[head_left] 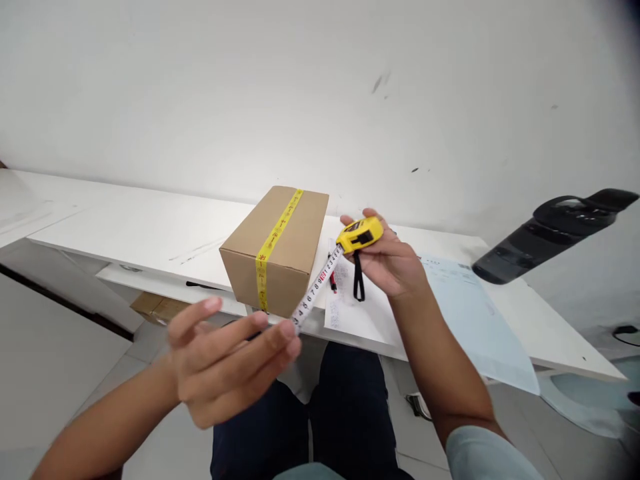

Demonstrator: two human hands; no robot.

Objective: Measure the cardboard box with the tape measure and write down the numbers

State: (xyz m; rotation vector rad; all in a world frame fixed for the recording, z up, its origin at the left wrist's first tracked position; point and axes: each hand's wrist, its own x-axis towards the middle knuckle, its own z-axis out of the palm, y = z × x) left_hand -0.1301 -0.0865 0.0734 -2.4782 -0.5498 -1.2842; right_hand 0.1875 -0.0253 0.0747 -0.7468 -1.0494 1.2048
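Observation:
A yellow tape measure (367,231) is held in my right hand (395,263), its black wrist strap (358,277) dangling below. The white blade (314,290) runs out from the case, down and to the left. My left hand (235,367) is closed on the blade's free end between the fingertips, so the very tip is hidden. Beside the blade, a closed brown cardboard box (275,227) sits on the white table, with yellow printed packing tape (280,230) across its top and front. The blade hangs in front of the box's right corner; I cannot tell whether they touch.
A white table (145,220) runs along the wall. Under the right forearm lie a sheet with handwriting (345,313), a red and black pen (333,283) and a light-blue sheet (465,313). A dark bottle (530,247) stands on the right. Another cardboard box (157,307) shows below the tabletop.

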